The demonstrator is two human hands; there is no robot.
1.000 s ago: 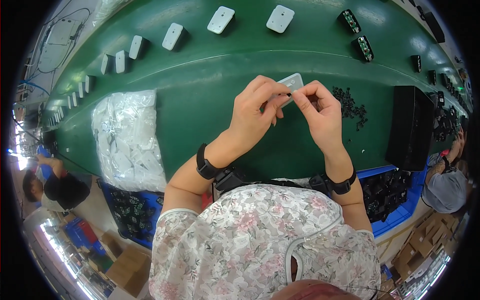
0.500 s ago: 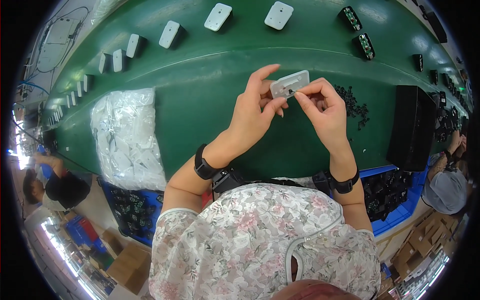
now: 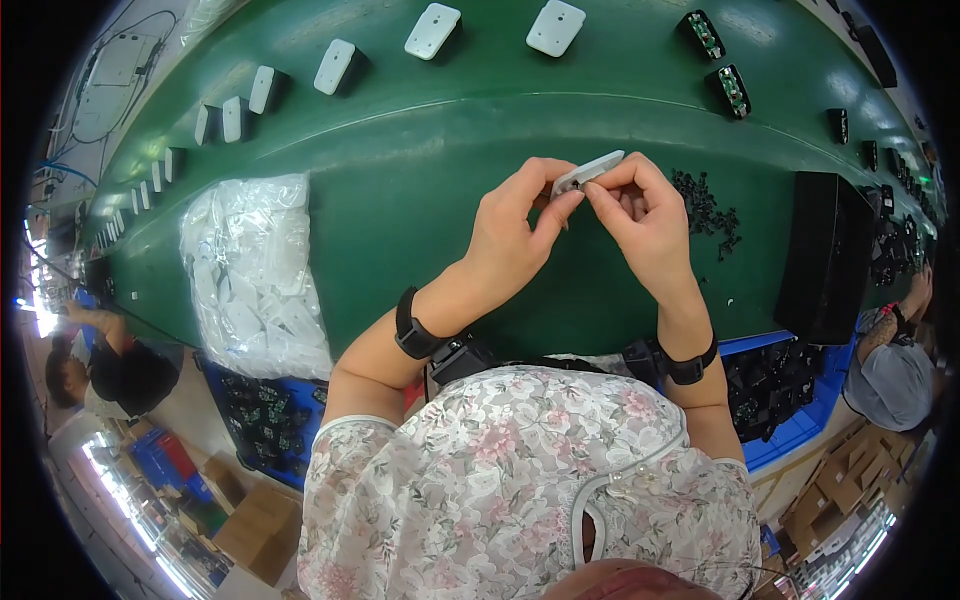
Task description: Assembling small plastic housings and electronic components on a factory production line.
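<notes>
A white plastic cover [image 3: 600, 165] is held up over the green table, tilted so that it shows nearly edge-on. My left hand [image 3: 520, 212] is closed on its left end, thumb below and fingers behind. With thumb and forefinger, my right hand [image 3: 640, 205] pinches at the cover's near side, where a tiny black part [image 3: 575, 185] shows in the gap between my hands. The fingertips mostly hide that part. A scattered pile of small black parts [image 3: 705, 212] lies just right of my right hand.
A clear bag of white covers [image 3: 255, 275] lies at left, a black box [image 3: 825, 255] at right. White-topped units [image 3: 433, 32] and open black housings with circuit boards [image 3: 733, 92] line the far belt. Blue bins [image 3: 790, 440] sit beside me; other people work at both sides.
The cover has tipped from showing its face to nearly edge-on. My left fingers, spread before, have closed in on it. The white-topped units on the belt have shifted slightly left.
</notes>
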